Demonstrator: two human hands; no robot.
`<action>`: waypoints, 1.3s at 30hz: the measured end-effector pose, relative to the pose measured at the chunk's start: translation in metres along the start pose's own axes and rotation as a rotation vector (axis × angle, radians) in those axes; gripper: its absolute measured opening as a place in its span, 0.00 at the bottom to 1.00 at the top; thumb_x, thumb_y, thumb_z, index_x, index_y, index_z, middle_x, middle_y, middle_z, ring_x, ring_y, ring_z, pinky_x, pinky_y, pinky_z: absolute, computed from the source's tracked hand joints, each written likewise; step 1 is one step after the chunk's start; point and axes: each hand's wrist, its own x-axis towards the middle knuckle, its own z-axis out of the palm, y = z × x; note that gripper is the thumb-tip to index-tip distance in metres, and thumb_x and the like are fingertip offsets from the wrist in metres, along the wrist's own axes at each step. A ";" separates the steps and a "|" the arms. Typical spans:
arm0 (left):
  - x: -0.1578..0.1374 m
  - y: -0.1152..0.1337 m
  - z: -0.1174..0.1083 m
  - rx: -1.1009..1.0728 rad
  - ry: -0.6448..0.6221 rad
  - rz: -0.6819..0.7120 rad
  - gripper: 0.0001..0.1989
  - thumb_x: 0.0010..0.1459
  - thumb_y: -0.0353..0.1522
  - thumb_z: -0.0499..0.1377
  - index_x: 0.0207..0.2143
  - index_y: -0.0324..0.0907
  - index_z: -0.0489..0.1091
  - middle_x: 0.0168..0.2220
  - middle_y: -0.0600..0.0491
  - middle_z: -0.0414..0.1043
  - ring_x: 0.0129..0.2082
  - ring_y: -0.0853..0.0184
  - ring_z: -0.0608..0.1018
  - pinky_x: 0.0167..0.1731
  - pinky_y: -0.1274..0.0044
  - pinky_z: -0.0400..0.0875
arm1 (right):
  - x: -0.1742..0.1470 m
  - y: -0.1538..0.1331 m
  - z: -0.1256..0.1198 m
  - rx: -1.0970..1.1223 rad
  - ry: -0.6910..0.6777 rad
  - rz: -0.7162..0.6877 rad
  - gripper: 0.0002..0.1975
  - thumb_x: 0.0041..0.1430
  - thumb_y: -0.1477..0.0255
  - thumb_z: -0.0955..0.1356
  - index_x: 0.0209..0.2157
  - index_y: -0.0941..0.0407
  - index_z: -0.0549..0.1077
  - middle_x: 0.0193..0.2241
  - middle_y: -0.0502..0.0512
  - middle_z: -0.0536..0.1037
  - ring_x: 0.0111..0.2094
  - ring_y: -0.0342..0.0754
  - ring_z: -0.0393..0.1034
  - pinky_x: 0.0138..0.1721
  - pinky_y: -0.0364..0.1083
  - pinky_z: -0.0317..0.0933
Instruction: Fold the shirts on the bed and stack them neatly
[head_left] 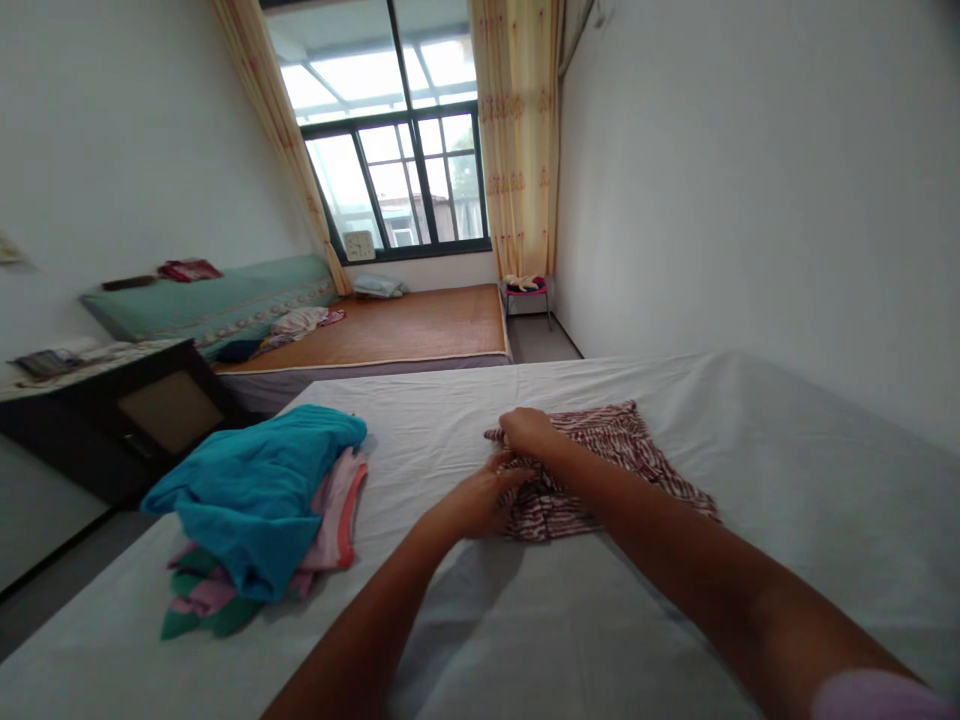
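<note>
A brown-and-white patterned piece of clothing [615, 440] lies flat and partly folded on the white sheet [420, 410]; its exact kind I cannot make out. My right hand [529, 433] is closed on its far left corner, fingers pinched on the fabric. Just nearer to me, my left hand [484, 495] rests at the garment's left edge, with fingers apart and reaching over the cloth. My right forearm crosses above the garment and hides part of it.
To the left on the sheet is a pile with a bright blue garment [262, 480] over pink [341, 515] and green clothes. Beyond stand a dark cabinet [97, 440], a bed with a brown mat [420, 320], and a small stool [529, 290]. A white wall [750, 180] runs along the right.
</note>
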 end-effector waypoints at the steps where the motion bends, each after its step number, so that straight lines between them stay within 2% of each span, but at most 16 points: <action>1: -0.003 -0.004 -0.006 0.009 -0.033 -0.034 0.38 0.48 0.23 0.55 0.62 0.51 0.55 0.59 0.48 0.57 0.48 0.61 0.74 0.52 0.71 0.66 | 0.000 0.009 -0.002 0.061 0.038 0.020 0.12 0.56 0.68 0.66 0.38 0.59 0.76 0.39 0.66 0.79 0.42 0.55 0.73 0.39 0.46 0.62; 4: -0.004 -0.009 -0.021 0.032 -0.127 -0.083 0.38 0.49 0.23 0.53 0.63 0.53 0.55 0.52 0.51 0.68 0.46 0.62 0.75 0.50 0.72 0.67 | -0.005 0.044 -0.012 0.273 0.135 0.081 0.10 0.58 0.72 0.63 0.38 0.59 0.74 0.36 0.60 0.79 0.37 0.48 0.73 0.34 0.41 0.62; 6: 0.005 -0.001 -0.027 0.023 -0.119 -0.043 0.36 0.50 0.22 0.52 0.61 0.52 0.58 0.49 0.52 0.71 0.48 0.62 0.74 0.51 0.73 0.66 | -0.011 0.070 -0.020 0.414 0.164 0.107 0.11 0.58 0.75 0.61 0.37 0.60 0.73 0.34 0.56 0.79 0.32 0.44 0.72 0.30 0.39 0.62; 8: 0.021 0.018 -0.031 0.006 -0.054 0.013 0.33 0.51 0.23 0.52 0.60 0.50 0.60 0.49 0.51 0.71 0.48 0.62 0.73 0.50 0.74 0.66 | -0.019 0.096 -0.027 0.536 0.184 0.125 0.11 0.58 0.77 0.61 0.38 0.61 0.73 0.33 0.54 0.79 0.28 0.42 0.71 0.26 0.38 0.62; 11: 0.053 0.061 -0.028 -0.013 0.040 0.109 0.27 0.52 0.26 0.52 0.56 0.46 0.66 0.47 0.49 0.69 0.46 0.62 0.74 0.50 0.73 0.67 | -0.034 0.133 -0.034 0.669 0.215 0.153 0.10 0.55 0.77 0.63 0.39 0.60 0.73 0.31 0.52 0.79 0.27 0.42 0.71 0.25 0.38 0.63; 13: 0.076 0.090 -0.018 -0.014 0.072 0.153 0.24 0.53 0.26 0.52 0.53 0.46 0.69 0.45 0.49 0.68 0.43 0.62 0.74 0.49 0.72 0.68 | -0.044 0.157 -0.038 0.729 0.233 0.174 0.10 0.54 0.77 0.64 0.38 0.60 0.73 0.30 0.53 0.79 0.28 0.43 0.71 0.27 0.38 0.65; 16: 0.109 0.125 0.009 -0.057 0.076 0.204 0.24 0.54 0.27 0.52 0.53 0.45 0.69 0.46 0.48 0.66 0.42 0.61 0.73 0.48 0.71 0.69 | -0.057 0.187 -0.040 0.769 0.255 0.219 0.10 0.54 0.75 0.65 0.37 0.60 0.75 0.30 0.54 0.81 0.28 0.44 0.72 0.31 0.41 0.66; 20: 0.142 0.152 0.052 -0.189 0.100 0.255 0.22 0.55 0.25 0.51 0.52 0.41 0.69 0.47 0.45 0.65 0.44 0.61 0.73 0.51 0.70 0.68 | -0.070 0.214 -0.037 0.731 0.276 0.281 0.09 0.53 0.71 0.66 0.33 0.60 0.77 0.29 0.54 0.81 0.31 0.47 0.73 0.34 0.42 0.66; 23: 0.152 0.164 0.070 -0.287 0.132 0.309 0.22 0.56 0.24 0.50 0.53 0.37 0.68 0.51 0.43 0.65 0.49 0.61 0.72 0.53 0.71 0.66 | -0.076 0.227 -0.034 0.652 0.291 0.324 0.10 0.54 0.68 0.66 0.30 0.60 0.77 0.26 0.54 0.80 0.33 0.48 0.73 0.35 0.42 0.66; 26: 0.146 0.165 0.070 -0.340 0.147 0.465 0.22 0.59 0.28 0.53 0.56 0.38 0.65 0.57 0.43 0.63 0.55 0.60 0.68 0.56 0.71 0.64 | -0.079 0.236 -0.035 0.556 0.321 0.347 0.13 0.58 0.66 0.64 0.33 0.61 0.76 0.29 0.58 0.80 0.34 0.48 0.72 0.36 0.43 0.65; 28: 0.135 0.154 0.062 -0.311 0.147 0.519 0.21 0.60 0.30 0.52 0.57 0.42 0.64 0.57 0.47 0.64 0.56 0.62 0.67 0.56 0.72 0.64 | -0.077 0.236 -0.037 0.495 0.343 0.333 0.15 0.60 0.66 0.62 0.39 0.61 0.75 0.34 0.61 0.79 0.36 0.49 0.72 0.40 0.45 0.65; 30: 0.121 0.135 0.053 -0.243 0.182 0.450 0.19 0.63 0.30 0.48 0.55 0.44 0.66 0.55 0.49 0.67 0.56 0.64 0.68 0.57 0.71 0.62 | -0.074 0.228 -0.038 0.445 0.354 0.282 0.17 0.63 0.65 0.60 0.44 0.59 0.74 0.39 0.62 0.79 0.41 0.49 0.72 0.46 0.46 0.63; 32: 0.105 0.113 0.051 -0.164 0.220 0.349 0.20 0.64 0.32 0.47 0.57 0.43 0.64 0.57 0.47 0.65 0.58 0.63 0.65 0.59 0.69 0.59 | -0.070 0.214 -0.033 0.404 0.353 0.198 0.19 0.65 0.65 0.57 0.48 0.57 0.73 0.46 0.61 0.77 0.48 0.49 0.69 0.52 0.48 0.58; 35: 0.084 0.091 0.061 -0.044 0.107 0.355 0.28 0.64 0.42 0.49 0.63 0.40 0.55 0.64 0.44 0.55 0.65 0.57 0.55 0.62 0.64 0.52 | -0.069 0.189 -0.010 0.340 0.298 0.026 0.20 0.65 0.63 0.59 0.52 0.55 0.71 0.54 0.57 0.72 0.56 0.49 0.63 0.59 0.51 0.51; 37: 0.073 0.088 0.071 0.009 0.031 0.390 0.34 0.63 0.48 0.47 0.66 0.40 0.48 0.66 0.44 0.49 0.66 0.55 0.49 0.63 0.62 0.48 | -0.071 0.178 0.012 0.240 0.218 -0.099 0.22 0.63 0.60 0.61 0.55 0.53 0.68 0.58 0.55 0.68 0.60 0.50 0.58 0.62 0.53 0.46; 39: 0.066 0.092 0.078 0.031 0.016 0.408 0.35 0.63 0.50 0.44 0.66 0.42 0.45 0.67 0.46 0.46 0.67 0.56 0.46 0.63 0.62 0.45 | -0.073 0.174 0.031 0.134 0.167 -0.159 0.25 0.63 0.57 0.60 0.58 0.51 0.65 0.61 0.54 0.63 0.63 0.50 0.53 0.63 0.55 0.42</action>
